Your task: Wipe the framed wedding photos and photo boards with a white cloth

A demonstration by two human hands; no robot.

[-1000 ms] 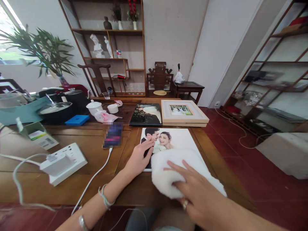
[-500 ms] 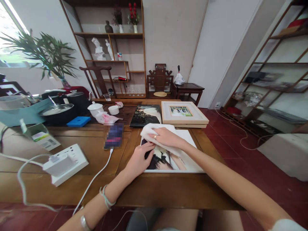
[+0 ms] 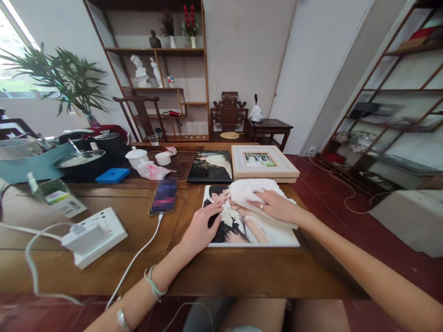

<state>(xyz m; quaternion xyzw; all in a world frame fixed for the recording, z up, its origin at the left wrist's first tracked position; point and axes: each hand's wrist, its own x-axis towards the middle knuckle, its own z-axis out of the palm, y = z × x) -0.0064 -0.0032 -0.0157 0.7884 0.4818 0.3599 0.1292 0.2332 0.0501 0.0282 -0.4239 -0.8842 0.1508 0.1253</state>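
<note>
a single head-worn camera looks forward and down from above the wooden table (image 3: 104, 263), close over its near edge. it faces the far shelf (image 3: 155, 69).

A wooden table (image 3: 86, 272) fills the lower frame. At lower left lies a white power strip (image 3: 93, 235). Near the centre is a phone (image 3: 163, 196). Just above it, a dark photo print (image 3: 210, 167) and a framed picture (image 3: 263, 162) lie side by side. A leafy plant (image 3: 65, 78) stands at upper left.

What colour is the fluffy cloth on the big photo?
White. The cloth under the right hand shows plainly in the head view.
</note>
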